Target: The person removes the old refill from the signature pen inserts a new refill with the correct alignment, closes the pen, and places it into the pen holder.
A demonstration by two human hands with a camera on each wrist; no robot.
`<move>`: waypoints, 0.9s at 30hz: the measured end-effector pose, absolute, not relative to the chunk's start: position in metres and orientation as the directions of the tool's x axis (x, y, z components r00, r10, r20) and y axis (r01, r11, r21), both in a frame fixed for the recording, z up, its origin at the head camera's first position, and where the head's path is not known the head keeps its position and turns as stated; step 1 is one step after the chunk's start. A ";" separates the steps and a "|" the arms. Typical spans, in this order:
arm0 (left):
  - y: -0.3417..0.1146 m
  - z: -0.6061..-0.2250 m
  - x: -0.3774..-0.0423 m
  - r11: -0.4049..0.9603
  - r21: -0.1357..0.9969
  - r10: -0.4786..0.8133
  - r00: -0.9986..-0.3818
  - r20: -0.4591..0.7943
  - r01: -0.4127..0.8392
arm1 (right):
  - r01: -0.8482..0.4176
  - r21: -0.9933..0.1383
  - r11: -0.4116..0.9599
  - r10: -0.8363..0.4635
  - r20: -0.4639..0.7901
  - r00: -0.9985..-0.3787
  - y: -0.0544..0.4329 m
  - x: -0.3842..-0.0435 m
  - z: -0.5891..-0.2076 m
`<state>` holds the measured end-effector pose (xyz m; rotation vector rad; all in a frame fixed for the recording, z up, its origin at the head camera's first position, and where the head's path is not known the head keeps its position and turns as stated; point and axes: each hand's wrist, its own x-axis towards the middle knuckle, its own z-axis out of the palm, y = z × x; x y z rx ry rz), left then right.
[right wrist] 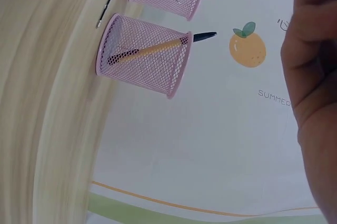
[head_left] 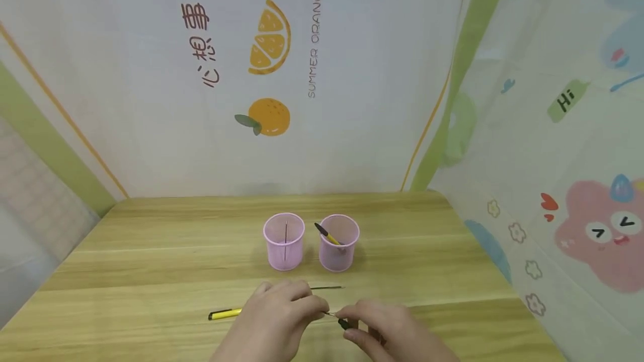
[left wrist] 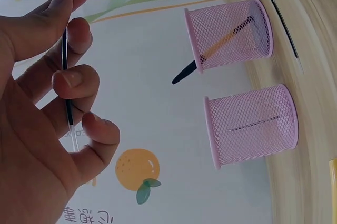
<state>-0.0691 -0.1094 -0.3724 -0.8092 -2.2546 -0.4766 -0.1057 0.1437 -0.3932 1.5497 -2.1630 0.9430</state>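
My left hand grips a thin black pen refill with a clear end, which runs across its curled fingers in the left wrist view. The refill's metal tip points right, close to the fingertips of my right hand. Between the right thumb and fingers is a small black piece, mostly covered; I cannot tell which pen part it is. On the table left of the left hand lies a yellow pen barrel with a black end, partly hidden by that hand. A second refill lies just beyond the hands.
Two pink mesh pen cups stand side by side behind the hands. The left cup holds an upright refill; the right cup holds a yellow and black pen leaning left. Printed cloth hangs behind the wooden table.
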 end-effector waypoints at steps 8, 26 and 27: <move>-0.114 -0.376 -0.071 0.727 0.096 0.440 -0.568 0.695 0.680 | -0.939 -0.294 0.177 -0.713 0.620 -0.328 0.139 -0.108 -0.392; -0.113 -0.378 -0.074 0.729 0.053 0.482 -0.567 0.668 0.683 | -0.934 -0.281 0.219 -0.741 0.575 -0.347 0.140 -0.111 -0.394; -0.113 -0.379 -0.074 0.726 0.053 0.486 -0.567 0.665 0.686 | -0.935 -0.279 0.220 -0.741 0.575 -0.346 0.140 -0.111 -0.394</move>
